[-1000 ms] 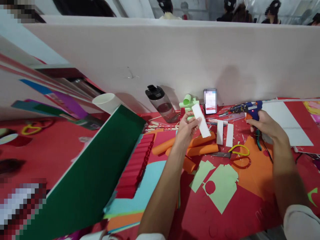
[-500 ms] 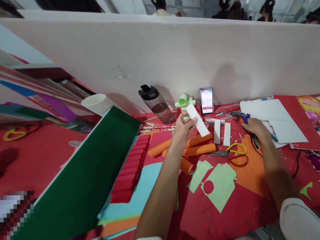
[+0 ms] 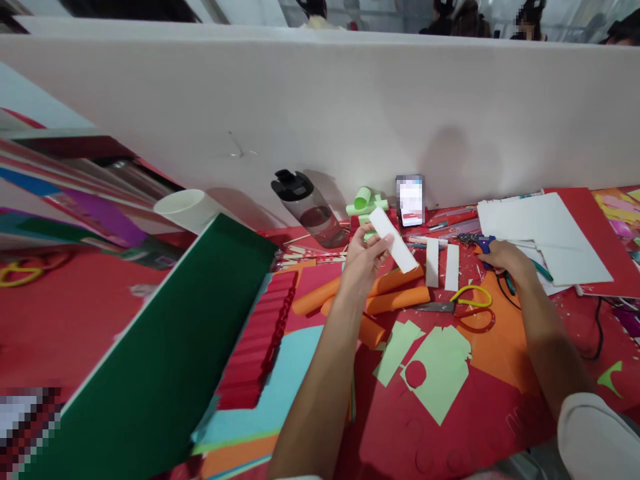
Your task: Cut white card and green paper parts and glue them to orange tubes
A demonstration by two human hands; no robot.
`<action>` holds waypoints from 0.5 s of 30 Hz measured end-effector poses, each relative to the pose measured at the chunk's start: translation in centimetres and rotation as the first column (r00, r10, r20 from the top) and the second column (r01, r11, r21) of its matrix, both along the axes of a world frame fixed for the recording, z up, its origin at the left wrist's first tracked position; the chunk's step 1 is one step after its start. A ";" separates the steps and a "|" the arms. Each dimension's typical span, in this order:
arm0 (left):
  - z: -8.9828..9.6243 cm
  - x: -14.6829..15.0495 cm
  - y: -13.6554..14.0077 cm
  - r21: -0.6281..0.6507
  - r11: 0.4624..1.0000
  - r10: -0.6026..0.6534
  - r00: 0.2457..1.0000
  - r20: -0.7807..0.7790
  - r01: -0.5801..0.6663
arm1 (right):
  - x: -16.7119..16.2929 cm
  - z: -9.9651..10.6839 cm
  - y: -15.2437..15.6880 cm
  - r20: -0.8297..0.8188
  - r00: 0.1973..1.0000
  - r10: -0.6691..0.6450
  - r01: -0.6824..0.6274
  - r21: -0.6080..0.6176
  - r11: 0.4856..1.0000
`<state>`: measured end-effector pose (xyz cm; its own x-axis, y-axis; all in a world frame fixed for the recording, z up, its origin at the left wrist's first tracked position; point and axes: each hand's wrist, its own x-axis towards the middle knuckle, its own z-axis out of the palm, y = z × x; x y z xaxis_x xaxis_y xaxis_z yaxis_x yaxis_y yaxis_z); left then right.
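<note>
Red-covered tabletop (image 3: pixel 380 420) met a plain white partition wall (image 3: pixel 320 120) beyond my left hand (image 3: pixel 364 257), which pinched a flat, white rectangular strip (image 3: pixel 393 241), its long axis slanting from far left to near right. Well apart to its right, my right hand (image 3: pixel 507 259) gripped a blue glue gun (image 3: pixel 484 242) pointing left, toward the strip. Between both hands, two narrow white pieces (image 3: pixel 432 263) lay flat, lengthwise away from me.

I see a loose, whitish right sleeve (image 3: pixel 597 437), rounded at the hem, and only a pale edge of the left sleeve (image 3: pixel 300 477); past them the forearms (image 3: pixel 320 387), left hand (image 3: pixel 363 259) and right hand (image 3: pixel 510 259) are bare
</note>
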<state>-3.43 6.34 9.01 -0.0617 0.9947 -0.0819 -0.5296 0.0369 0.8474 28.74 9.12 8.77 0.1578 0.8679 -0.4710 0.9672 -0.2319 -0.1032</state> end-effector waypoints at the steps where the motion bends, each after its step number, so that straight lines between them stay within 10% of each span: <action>1: 0.0 0.0 0.0 0.004 1.000 -0.002 1.000 -0.002 0.002 | 0.0 0.0 -0.1 -0.009 1.000 -0.001 0.001 -0.003 1.000; 15: 0.1 0.1 -0.1 0.004 1.000 0.006 1.000 0.028 -0.006 | 0.0 0.6 -0.4 -0.010 1.000 -0.023 0.022 -0.056 0.998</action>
